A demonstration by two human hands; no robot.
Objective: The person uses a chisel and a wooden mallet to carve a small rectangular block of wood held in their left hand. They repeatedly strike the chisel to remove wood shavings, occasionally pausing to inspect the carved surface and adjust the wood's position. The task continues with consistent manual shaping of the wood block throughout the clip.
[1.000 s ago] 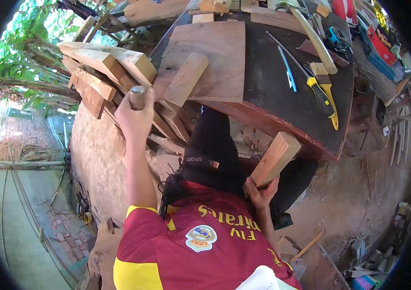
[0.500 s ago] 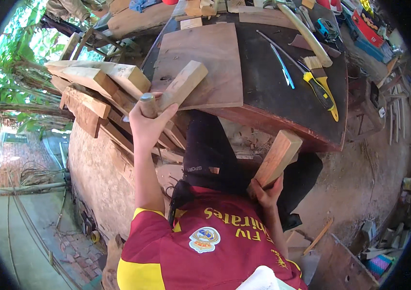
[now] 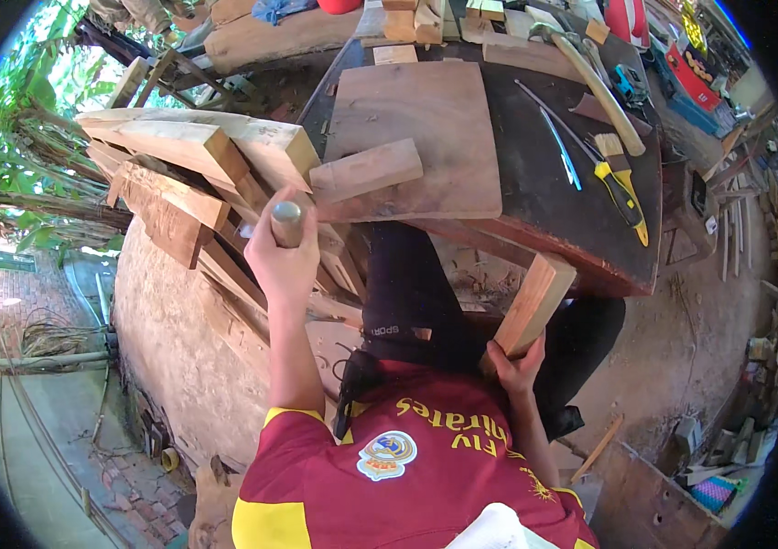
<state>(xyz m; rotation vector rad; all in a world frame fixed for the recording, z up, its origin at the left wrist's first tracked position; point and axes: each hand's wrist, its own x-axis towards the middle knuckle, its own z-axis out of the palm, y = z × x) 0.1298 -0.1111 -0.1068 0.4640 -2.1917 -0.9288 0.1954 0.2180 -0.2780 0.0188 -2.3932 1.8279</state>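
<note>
In the head view, the left hand (image 3: 279, 265) is closed around a stubby handle (image 3: 286, 225), its round end facing up and the rest of the tool mostly hidden by the fist. The right hand (image 3: 518, 368) grips the near end of a squared wood block (image 3: 537, 306), fingers and thumb wrapped round it, in front of the near edge of a dark table (image 3: 535, 197); the block tilts up, with its far end toward the table. On the table's left part lies a flat board (image 3: 435, 119), and across its near left side rests a second wood block (image 3: 366, 171), just right of the left hand. Farther left, long beams (image 3: 188, 137) lie stacked at a slant, close to the left fist. On the table's right part are a blue pen (image 3: 561, 151), a yellow-and-black screwdriver (image 3: 622, 197), a paintbrush (image 3: 610, 146) and a long wooden tool handle (image 3: 599, 87), with a tape measure (image 3: 629, 84) to its right.
</note>
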